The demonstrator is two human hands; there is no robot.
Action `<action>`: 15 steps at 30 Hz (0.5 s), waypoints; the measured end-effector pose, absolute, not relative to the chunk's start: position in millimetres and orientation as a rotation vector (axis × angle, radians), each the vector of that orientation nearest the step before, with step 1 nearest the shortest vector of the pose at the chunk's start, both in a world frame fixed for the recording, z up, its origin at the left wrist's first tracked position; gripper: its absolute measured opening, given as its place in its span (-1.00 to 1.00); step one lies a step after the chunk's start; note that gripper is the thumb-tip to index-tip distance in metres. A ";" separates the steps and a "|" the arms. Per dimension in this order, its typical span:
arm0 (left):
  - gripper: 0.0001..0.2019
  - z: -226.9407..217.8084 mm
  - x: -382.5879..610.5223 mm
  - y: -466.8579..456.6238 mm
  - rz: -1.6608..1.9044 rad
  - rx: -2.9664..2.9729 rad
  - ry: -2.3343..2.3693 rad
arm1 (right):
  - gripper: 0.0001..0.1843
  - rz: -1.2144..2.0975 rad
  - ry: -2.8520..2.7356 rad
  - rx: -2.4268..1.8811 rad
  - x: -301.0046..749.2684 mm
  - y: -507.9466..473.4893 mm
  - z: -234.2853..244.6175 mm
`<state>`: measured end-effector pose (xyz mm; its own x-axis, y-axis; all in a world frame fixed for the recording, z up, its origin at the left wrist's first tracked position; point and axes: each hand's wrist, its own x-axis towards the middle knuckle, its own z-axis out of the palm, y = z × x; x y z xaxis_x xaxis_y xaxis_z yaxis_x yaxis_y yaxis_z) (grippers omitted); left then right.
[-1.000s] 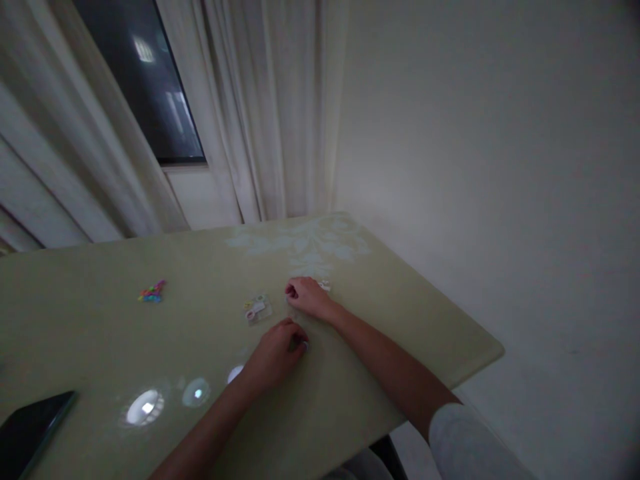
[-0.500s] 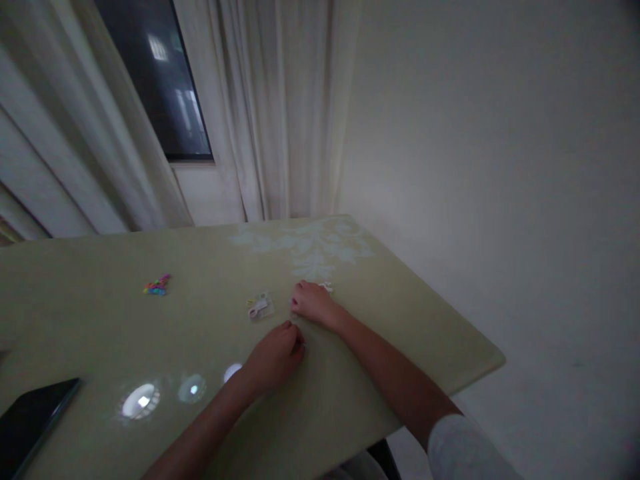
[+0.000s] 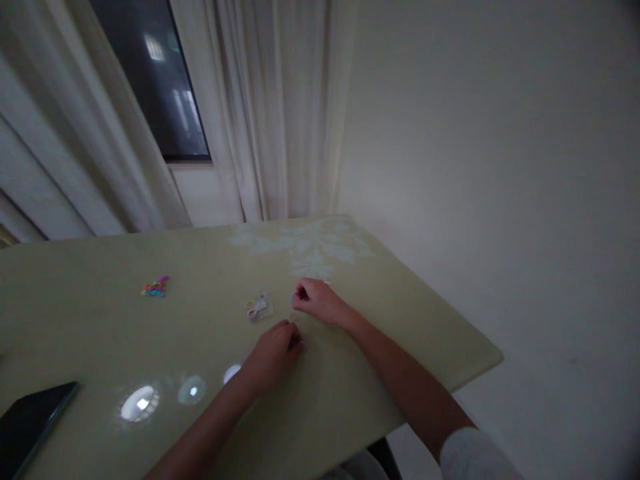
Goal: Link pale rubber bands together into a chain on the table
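My left hand is low over the table with its fingers pinched together; a tiny pale bit shows at the fingertips, too small to name. Just beyond it, my right hand is also closed in a pinch, thumb and forefinger curled round. What it grips, if anything, I cannot make out. Left of the right hand lies a small clear plastic packet or box with little yellow, white and pinkish pieces in or on it. Small white pieces peek out behind the right hand, mostly hidden.
A little heap of bright multicoloured pieces lies farther left on the pale glossy table. A dark flat device occupies the near left corner. The wall runs along the right, curtains behind.
My right hand has turned slightly, showing more of the curl between thumb and forefinger and covering more of the white pieces. My left hand has barely shifted.
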<state>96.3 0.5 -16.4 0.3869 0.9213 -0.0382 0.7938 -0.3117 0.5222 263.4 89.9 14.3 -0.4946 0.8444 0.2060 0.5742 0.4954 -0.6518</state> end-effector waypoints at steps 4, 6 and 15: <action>-0.81 -19.4 99.6 -3.0 0.317 2.324 1.448 | -0.88 0.737 -2.234 -1.120 261.0 89.9 12.5; -0.77 -17.6 101.4 -5.3 0.288 2.352 1.444 | -0.88 0.752 -2.228 -1.110 261.4 90.5 11.2; -0.88 -11.6 89.2 -5.3 0.430 2.146 1.516 | -0.88 0.751 -2.231 -1.068 265.2 91.7 8.8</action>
<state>89.2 -5.3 -11.6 0.3390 0.9407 -0.0167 0.7918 -0.2757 0.5450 265.2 91.7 8.8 -0.5336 0.8127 0.2339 0.5057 0.5283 -0.6820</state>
